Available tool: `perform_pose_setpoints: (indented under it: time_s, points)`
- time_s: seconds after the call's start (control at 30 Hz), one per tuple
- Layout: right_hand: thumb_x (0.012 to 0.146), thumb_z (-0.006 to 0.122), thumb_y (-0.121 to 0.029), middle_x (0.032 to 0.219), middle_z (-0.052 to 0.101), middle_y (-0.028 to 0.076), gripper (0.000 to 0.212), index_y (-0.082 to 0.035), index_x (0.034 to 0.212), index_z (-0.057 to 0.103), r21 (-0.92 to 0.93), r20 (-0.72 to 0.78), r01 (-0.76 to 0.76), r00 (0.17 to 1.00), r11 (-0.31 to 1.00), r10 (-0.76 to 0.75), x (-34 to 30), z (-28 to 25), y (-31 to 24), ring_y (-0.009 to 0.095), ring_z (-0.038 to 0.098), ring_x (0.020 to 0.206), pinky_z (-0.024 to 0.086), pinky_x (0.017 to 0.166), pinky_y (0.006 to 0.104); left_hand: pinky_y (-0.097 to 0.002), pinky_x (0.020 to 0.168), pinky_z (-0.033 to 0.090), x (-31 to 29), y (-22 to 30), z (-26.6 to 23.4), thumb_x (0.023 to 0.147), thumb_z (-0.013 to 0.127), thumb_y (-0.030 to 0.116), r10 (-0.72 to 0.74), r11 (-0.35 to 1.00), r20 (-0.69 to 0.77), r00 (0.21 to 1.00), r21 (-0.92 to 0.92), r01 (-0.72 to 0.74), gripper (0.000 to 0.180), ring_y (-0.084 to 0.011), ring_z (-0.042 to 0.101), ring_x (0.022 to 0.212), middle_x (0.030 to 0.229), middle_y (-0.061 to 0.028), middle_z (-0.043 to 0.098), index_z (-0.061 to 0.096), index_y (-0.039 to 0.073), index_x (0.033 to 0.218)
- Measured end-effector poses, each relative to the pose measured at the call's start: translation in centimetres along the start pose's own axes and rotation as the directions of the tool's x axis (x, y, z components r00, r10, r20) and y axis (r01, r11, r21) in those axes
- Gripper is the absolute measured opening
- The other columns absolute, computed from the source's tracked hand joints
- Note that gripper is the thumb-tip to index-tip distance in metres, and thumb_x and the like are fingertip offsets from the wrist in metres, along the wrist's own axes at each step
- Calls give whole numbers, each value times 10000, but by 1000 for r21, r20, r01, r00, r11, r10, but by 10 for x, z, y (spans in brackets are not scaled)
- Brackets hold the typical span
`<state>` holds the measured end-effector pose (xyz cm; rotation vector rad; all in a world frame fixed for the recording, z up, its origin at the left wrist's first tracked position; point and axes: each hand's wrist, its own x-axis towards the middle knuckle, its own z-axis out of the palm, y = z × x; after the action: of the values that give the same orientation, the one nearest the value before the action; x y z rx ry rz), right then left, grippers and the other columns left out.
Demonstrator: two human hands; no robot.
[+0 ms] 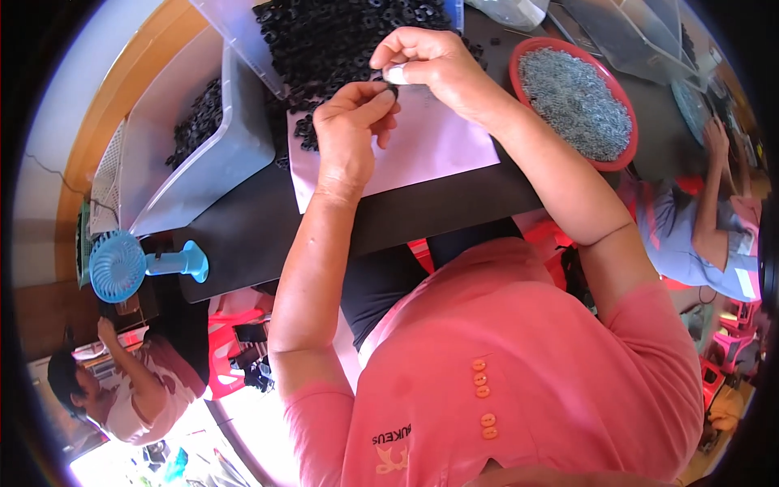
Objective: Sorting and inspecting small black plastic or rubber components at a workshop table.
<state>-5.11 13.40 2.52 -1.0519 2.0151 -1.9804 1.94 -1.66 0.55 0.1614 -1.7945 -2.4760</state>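
Over a pale pink sheet on the dark table, my two hands meet close together. My left hand pinches a small black part between thumb and fingertips. Just above it, my right hand has its thumb and index finger pressed together at that part. Something white shows on the right thumb; whether that hand holds a tiny piece of its own is too small to make out. Behind both hands, a heap of small black ring-shaped parts spills from a clear bin onto the sheet's left side.
A red round basket full of small silvery metal pieces stands right. To the left is a translucent bin with more black parts; a blue fan sits at the table's edge. Other people work at far left and far right.
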Motion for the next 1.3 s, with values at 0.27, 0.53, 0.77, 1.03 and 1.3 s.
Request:
perform_pose_setpoints:
  time_s: [0.27, 0.53, 0.77, 1.03, 1.3]
  points:
    - [826, 607, -5, 890, 657, 54, 138, 5, 952, 662, 45, -61, -10, 998, 999, 13, -2, 9, 8, 110, 606, 830, 497, 736, 262, -222, 458, 396, -2, 3, 1, 870, 642, 33, 44, 997, -68, 997, 61, -40, 123, -117, 561, 580, 754, -105, 646, 630, -69, 938]
    - [857, 595, -6, 875, 681, 61, 145, -29, 991, 644, -379, -37, 105, 991, 919, -129, -4, 13, 8, 137, 650, 820, 518, 748, 269, -215, 442, 380, -1, -1, -1, 859, 647, 19, 104, 991, -83, 991, 99, -95, 92, -114, 567, 559, 738, -107, 654, 639, -62, 901]
    - [773, 575, -8, 771, 673, 118, 139, -56, 878, 652, -551, -64, 285, 923, 784, -380, -5, 17, 14, 319, 653, 712, 510, 643, 410, -203, 430, 347, -4, 3, 2, 891, 620, 58, 64, 969, -93, 994, 242, -40, 125, -110, 564, 541, 731, -100, 661, 630, -41, 967]
    - [773, 583, -24, 670, 650, 121, 127, -79, 859, 660, -584, -134, 198, 933, 787, -334, -8, 19, 16, 292, 653, 632, 505, 581, 410, -201, 403, 331, -5, 1, 7, 883, 615, 36, 37, 969, -78, 996, 246, -17, 82, -95, 564, 530, 712, -94, 665, 613, -25, 938]
    - [781, 595, 55, 788, 690, 92, 160, -43, 902, 627, -601, -101, 193, 944, 776, -313, -9, 16, 14, 224, 680, 661, 529, 591, 304, -201, 392, 323, -4, 2, 7, 886, 603, 17, 18, 980, -95, 995, 198, 1, 77, -102, 557, 509, 710, -112, 666, 607, -37, 940]
